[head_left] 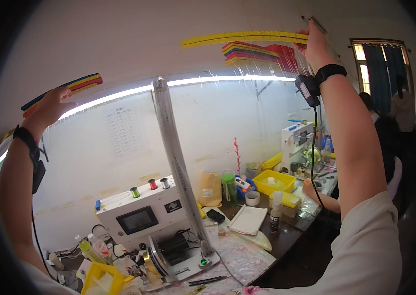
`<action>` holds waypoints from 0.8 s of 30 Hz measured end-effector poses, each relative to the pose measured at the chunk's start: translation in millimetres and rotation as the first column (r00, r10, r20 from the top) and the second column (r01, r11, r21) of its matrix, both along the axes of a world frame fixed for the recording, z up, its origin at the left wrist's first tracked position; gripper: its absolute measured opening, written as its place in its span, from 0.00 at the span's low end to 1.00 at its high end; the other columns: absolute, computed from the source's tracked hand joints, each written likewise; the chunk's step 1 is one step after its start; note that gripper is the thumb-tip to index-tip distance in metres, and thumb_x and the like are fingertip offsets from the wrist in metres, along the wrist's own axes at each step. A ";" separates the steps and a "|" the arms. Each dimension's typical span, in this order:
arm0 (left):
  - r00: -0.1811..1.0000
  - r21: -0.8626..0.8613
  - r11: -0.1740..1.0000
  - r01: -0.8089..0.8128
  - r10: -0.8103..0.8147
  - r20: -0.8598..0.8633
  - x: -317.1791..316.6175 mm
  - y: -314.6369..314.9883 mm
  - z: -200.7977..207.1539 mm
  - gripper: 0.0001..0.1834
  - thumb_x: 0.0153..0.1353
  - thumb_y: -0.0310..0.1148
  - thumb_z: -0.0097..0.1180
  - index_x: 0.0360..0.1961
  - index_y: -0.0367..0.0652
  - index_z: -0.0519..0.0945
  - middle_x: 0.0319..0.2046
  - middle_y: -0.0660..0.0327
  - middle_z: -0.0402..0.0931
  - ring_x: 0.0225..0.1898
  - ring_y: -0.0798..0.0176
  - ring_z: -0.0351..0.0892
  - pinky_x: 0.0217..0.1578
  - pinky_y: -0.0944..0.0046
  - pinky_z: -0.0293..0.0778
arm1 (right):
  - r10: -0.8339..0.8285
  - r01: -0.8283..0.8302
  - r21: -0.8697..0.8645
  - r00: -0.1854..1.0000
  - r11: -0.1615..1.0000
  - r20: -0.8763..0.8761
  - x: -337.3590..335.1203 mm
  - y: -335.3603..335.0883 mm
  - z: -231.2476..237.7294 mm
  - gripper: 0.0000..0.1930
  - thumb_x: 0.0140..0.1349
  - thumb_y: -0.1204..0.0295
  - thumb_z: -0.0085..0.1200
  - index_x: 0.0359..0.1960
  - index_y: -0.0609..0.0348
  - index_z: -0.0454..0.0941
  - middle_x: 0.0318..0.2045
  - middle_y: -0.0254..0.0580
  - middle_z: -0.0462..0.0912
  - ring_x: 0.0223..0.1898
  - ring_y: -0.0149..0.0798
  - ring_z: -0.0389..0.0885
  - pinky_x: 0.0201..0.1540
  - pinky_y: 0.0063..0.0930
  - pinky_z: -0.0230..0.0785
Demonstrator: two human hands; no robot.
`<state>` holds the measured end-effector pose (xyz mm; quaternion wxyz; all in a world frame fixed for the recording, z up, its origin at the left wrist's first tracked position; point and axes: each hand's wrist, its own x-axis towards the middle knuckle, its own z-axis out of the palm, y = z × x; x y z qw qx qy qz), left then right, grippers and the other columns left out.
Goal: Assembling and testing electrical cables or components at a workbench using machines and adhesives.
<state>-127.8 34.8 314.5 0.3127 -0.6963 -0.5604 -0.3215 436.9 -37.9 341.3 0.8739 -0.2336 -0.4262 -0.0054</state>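
Both my arms are raised toward the wall. My right hand (313, 45) is closed on the right end of a long yellow strip (237, 37), which looks like foam. Thin pale threads or wires hang below it. Behind and beneath this strip, a stack of coloured strips (252, 53) is fixed along the wall. My left hand (50, 105) is up at another stack of blue, yellow and red strips (87, 82), its thumb and fingers apart with nothing visible between them. That hand covers part of the stack.
Below stands a white winding machine (141, 216) with a grey upright post (178, 162) and spools (153, 184) on top. A yellow bin (103, 280), notebook (248, 220), spray bottle (275, 211) and yellow tray (274, 182) crowd the bench. At right, a co-worker's hand (311, 189) rests nearby.
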 end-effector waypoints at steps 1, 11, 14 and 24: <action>1.000 -0.002 1.000 -0.015 0.015 0.001 7.8 13.8 0.4 0.20 0.56 0.40 0.56 0.44 0.35 0.72 0.50 0.45 0.71 0.51 0.53 0.72 0.52 0.61 0.66 | 0.006 -0.007 -0.020 0.999 1.000 -0.044 -5.6 14.6 -4.8 0.24 0.64 0.51 0.38 0.30 0.64 0.72 0.32 0.49 0.74 0.33 0.41 0.76 0.33 0.26 0.75; 0.986 0.143 0.980 0.137 -0.120 -0.118 48.0 94.5 12.8 0.29 0.54 0.42 0.56 0.57 0.45 0.65 0.55 0.50 0.67 0.54 0.52 0.69 0.53 0.59 0.66 | 0.300 -0.313 -0.093 0.945 0.945 -0.132 -65.6 187.0 -21.7 0.24 0.65 0.52 0.38 0.27 0.63 0.70 0.32 0.51 0.75 0.35 0.45 0.76 0.35 0.31 0.76; 0.984 0.238 0.960 0.145 -0.115 -0.135 60.5 112.5 19.0 0.33 0.54 0.44 0.56 0.60 0.48 0.61 0.58 0.52 0.63 0.56 0.51 0.66 0.54 0.56 0.65 | 0.424 -0.439 -0.076 0.892 0.895 -0.157 -81.9 217.5 -18.3 0.22 0.64 0.52 0.39 0.29 0.61 0.69 0.35 0.53 0.74 0.36 0.48 0.76 0.35 0.33 0.76; 0.886 0.279 0.872 0.403 -0.294 -0.358 85.7 167.3 29.1 0.20 0.61 0.36 0.49 0.55 0.44 0.69 0.51 0.53 0.71 0.46 0.56 0.74 0.50 0.60 0.69 | 0.529 -0.520 -0.209 0.849 0.828 -0.019 -105.9 246.3 8.5 0.17 0.62 0.56 0.47 0.38 0.58 0.66 0.44 0.48 0.71 0.43 0.54 0.72 0.39 0.35 0.72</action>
